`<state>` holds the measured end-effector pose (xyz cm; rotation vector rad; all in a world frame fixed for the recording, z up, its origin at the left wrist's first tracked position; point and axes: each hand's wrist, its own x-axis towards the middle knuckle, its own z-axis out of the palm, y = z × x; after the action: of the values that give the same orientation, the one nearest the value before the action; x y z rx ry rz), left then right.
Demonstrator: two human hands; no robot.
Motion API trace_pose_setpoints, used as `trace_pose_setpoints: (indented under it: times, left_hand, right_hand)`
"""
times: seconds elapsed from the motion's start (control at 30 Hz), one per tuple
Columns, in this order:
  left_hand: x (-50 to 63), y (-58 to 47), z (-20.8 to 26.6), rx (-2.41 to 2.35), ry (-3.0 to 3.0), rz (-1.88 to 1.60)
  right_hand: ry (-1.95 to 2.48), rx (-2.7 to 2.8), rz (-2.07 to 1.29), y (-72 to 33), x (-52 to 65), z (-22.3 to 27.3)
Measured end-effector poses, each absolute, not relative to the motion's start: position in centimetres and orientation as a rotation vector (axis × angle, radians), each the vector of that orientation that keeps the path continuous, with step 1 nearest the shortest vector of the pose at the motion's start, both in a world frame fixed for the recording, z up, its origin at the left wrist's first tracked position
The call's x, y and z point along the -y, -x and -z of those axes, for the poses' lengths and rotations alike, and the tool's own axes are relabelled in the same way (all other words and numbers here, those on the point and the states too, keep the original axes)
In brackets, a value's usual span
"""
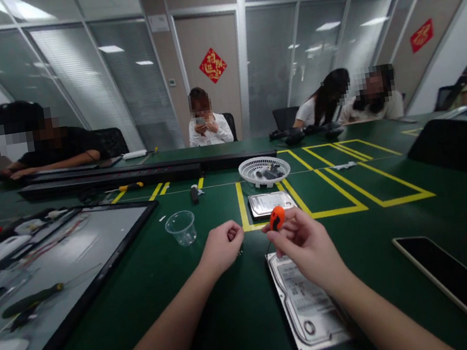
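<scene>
Over the near hard drive (307, 309), flat on the green table (237, 325), keep the orange-handled screwdriver (277, 218) upright — pinched in the right hand (313, 245) — and steady the drive with the left hand (222, 248), curled together nearby, impossible to tell around what.

A phone (466, 288) lies on the right of the green counter (379, 224). On the left is a big gray panel (107, 239) with bits (34, 300) on it, too blurry to name for sure. Across the counter, a person (215, 131) in white sits near a door (192, 36) with a red sign (213, 65).
</scene>
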<state>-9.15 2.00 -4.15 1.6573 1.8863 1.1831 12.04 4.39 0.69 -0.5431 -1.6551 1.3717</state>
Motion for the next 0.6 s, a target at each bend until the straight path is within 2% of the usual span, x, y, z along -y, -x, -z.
trace_pose_setpoints:
  times: [0.33,0.6]
  left_hand:
    - [-2.15,9.25,4.5,-1.882,-1.661,-1.165]
    - [-2.22,9.32,4.79,-1.878,-1.656,-1.164]
  right_hand:
    - [0.538,1.689,-1.296,-12.06,-4.42,-0.44]
    - [0.49,1.614,-1.369,-11.62,-4.55,-0.13]
